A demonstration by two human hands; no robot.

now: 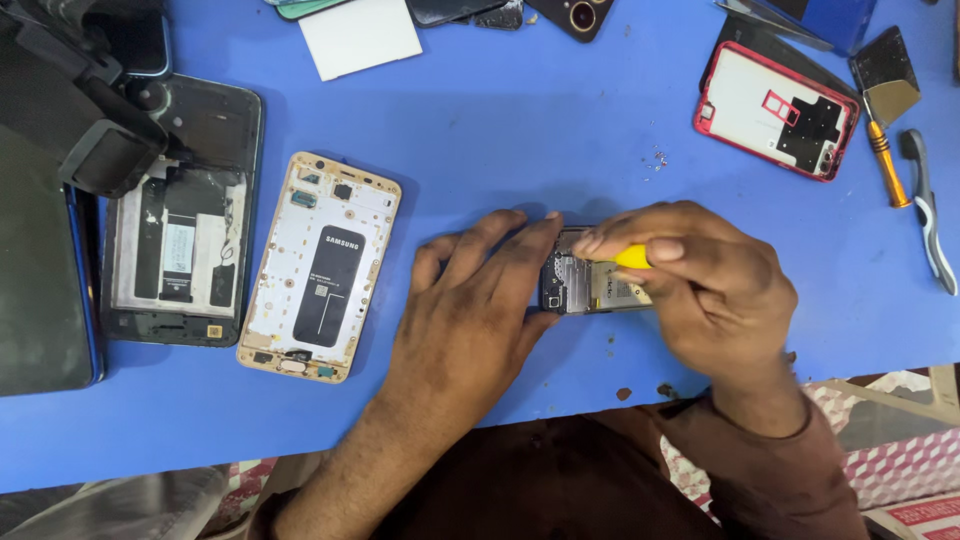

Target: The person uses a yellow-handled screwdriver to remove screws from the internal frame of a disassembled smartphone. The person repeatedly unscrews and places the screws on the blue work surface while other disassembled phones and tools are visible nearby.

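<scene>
An opened phone (580, 285) with its back off lies on the blue table (560, 130), mostly hidden under my two hands. My left hand (480, 300) rests flat on the table and presses against the phone's left edge. My right hand (700, 280) is closed around a yellow-handled tool (632, 257), whose tip points down onto the phone's exposed inner parts. Only a short piece of the yellow handle shows between the fingers.
A gold phone frame (320, 265) and a black opened phone (185, 240) lie at the left beside a dark device (40, 270). A red-rimmed phone back (775, 110), an orange-handled tool (885, 150) and grey tweezers (928, 210) lie at the right. White card (360, 35) at the top.
</scene>
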